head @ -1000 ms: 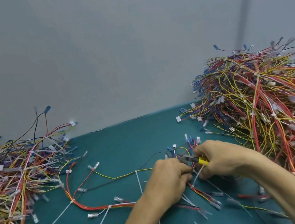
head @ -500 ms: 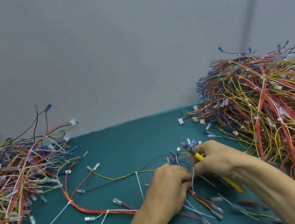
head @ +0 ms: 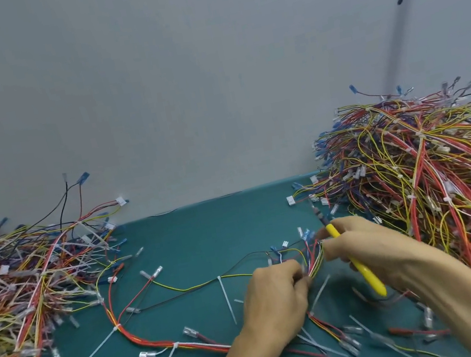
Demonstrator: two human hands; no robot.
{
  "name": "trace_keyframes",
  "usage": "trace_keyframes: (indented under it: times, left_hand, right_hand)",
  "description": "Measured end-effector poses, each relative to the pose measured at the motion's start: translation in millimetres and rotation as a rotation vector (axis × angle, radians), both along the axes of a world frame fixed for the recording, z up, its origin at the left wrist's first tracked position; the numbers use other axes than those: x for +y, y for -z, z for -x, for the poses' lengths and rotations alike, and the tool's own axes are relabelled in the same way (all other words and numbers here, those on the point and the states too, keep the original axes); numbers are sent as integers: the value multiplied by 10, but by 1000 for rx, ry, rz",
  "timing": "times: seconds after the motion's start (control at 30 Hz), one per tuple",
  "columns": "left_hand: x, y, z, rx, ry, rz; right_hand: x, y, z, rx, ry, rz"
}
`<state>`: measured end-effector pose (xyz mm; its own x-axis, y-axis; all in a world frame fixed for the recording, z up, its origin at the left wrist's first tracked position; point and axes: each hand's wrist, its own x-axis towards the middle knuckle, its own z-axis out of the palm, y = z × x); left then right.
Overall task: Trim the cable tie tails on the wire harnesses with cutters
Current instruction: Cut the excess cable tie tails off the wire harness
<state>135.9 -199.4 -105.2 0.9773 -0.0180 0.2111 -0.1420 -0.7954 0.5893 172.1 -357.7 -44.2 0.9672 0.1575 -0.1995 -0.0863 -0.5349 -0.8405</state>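
A wire harness (head: 169, 345) of red, yellow and black wires lies across the teal mat (head: 194, 239), with long white cable tie tails (head: 227, 299) sticking out along it. My left hand (head: 275, 297) grips a bundle of its wires near the middle of the mat. My right hand (head: 362, 245) holds yellow-handled cutters (head: 358, 266), whose dark tip points up and away, and its fingers pinch the same bundle just right of the left hand.
A tall heap of harnesses (head: 435, 174) fills the right side. A lower heap (head: 20, 285) covers the left edge. Cut tie tails and loose terminals (head: 351, 343) litter the mat near me. A grey wall (head: 178, 78) closes the back.
The cutters swung from lying flat between my hands to pointing upward, handle down along the right wrist. My right hand's fingers came onto the bundle beside the left hand.
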Motion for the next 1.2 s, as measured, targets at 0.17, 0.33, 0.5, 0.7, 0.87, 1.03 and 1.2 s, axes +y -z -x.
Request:
trace_keyframes:
  times: [0.17,0.33,0.5,0.7,0.87,1.03,1.2]
  left_hand:
    - [147,-54,-33,119,101,111]
    - [194,-25,-28,94,28,289]
    - [197,17,-37,74,22,332]
    - [227,32,-45,113,23,381]
    - [217,14,-27,135,48,395]
    - [198,-12,-16,134,62,387]
    - [183,-27,-3,143,64,384]
  right_hand:
    - [-101,-57,66,-147,-206,237]
    - [-179,13,37,-465,-360,589]
    - [-279,119,32,-469,-417,774]
    - [-321,150,-21,-586,-441,896]
    - [-311,145,-36,-621,-461,913]
    - [-304,131,-46,-585,-515,923]
    - [-274,86,-18,-582,-523,962]
